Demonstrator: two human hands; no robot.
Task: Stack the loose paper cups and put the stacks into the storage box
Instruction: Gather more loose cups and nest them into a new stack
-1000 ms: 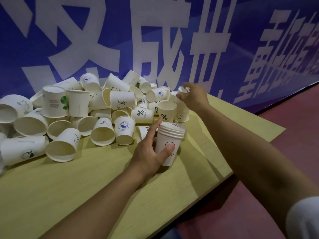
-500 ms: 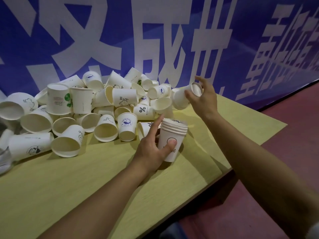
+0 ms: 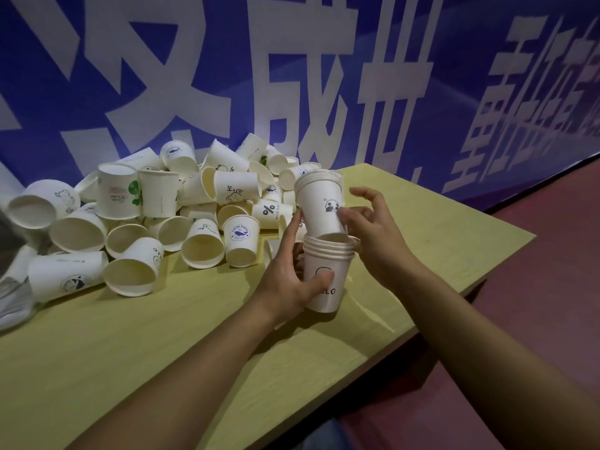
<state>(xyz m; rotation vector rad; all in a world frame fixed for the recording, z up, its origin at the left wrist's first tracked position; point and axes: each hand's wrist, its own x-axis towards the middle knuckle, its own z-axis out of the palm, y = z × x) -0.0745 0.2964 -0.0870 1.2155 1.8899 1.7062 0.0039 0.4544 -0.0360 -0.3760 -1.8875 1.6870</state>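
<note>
A stack of white paper cups (image 3: 326,271) with a "HELLO" print stands on the yellow-green table (image 3: 130,345). My left hand (image 3: 289,280) grips its side, forefinger stretched upward. Over it my right hand (image 3: 373,235) holds a short nested set of cups with a panda print (image 3: 319,203), whose base sits in the mouth of the stack. A heap of loose paper cups (image 3: 156,219), most on their sides and a few upright, covers the back left of the table. No storage box is in view.
A blue banner (image 3: 292,76) with big white characters rises right behind the heap. The table's right and front edges drop to a dark red floor (image 3: 535,319). Something clear and grey (image 3: 13,300), like plastic, lies at the far left edge.
My right hand picked cups from the right end of the heap and carried them back and down onto the stack. My left hand kept its hold on the stack.
</note>
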